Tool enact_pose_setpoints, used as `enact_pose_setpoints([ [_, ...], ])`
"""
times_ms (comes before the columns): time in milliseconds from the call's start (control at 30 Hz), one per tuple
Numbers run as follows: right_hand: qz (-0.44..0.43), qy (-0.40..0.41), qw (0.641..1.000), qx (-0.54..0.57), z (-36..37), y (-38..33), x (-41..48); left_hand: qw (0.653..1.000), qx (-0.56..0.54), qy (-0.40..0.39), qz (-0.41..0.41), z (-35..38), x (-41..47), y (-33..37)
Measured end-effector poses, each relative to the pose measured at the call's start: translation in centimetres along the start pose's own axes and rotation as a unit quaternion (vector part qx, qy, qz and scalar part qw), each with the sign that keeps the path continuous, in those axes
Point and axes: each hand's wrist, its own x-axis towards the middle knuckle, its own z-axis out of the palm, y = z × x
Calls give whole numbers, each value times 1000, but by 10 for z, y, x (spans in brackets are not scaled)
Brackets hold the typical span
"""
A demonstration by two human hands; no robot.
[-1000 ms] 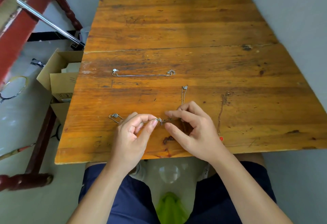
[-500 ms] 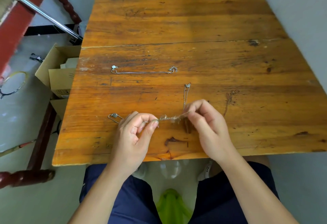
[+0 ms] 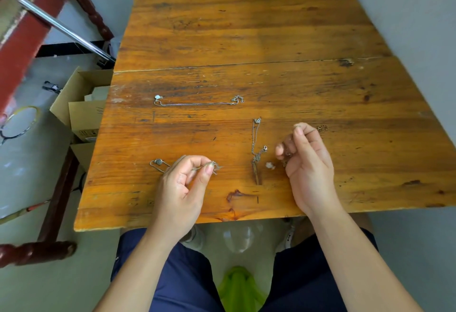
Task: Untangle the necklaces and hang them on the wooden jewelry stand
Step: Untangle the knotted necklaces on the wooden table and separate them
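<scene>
The left hand (image 3: 183, 181) pinches a silver chain (image 3: 201, 167); the right hand (image 3: 308, 161), well apart, curls perhaps round a bronze chain (image 3: 322, 128). Between them the crown-pendant necklace (image 3: 254, 139) lies pointing away, nearer the right hand.

On the table (image 3: 246, 28) I see the far necklace (image 3: 197, 103) behind the left necklace (image 3: 159, 162), the middle necklace (image 3: 255, 139) right of both, and a cardboard box (image 3: 84, 114) left of the table.

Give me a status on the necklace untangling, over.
Left hand pinches a silver chain; right hand curled over the brown chain, grip unclear. Far necklace and middle necklace lie loose on the table. No stand in view.
</scene>
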Motion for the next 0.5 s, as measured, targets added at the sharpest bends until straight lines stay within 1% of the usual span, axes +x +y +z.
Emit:
enact_pose_setpoints([
  [133, -25, 12, 998, -55, 3, 1, 0, 998, -61, 28, -16, 0, 1, 2],
  [267, -56, 21, 997, -57, 1, 5, 0, 995, -75, 71, -9, -1, 1, 2],
  [367, -87, 18, 990, -110, 2, 8, -3, 993, -80, 89, 7, 0, 2, 2],
  [500, -119, 42, 976, -176, 5, 15, -4, 990, -95, 106, 14, -2, 3, 2],
])
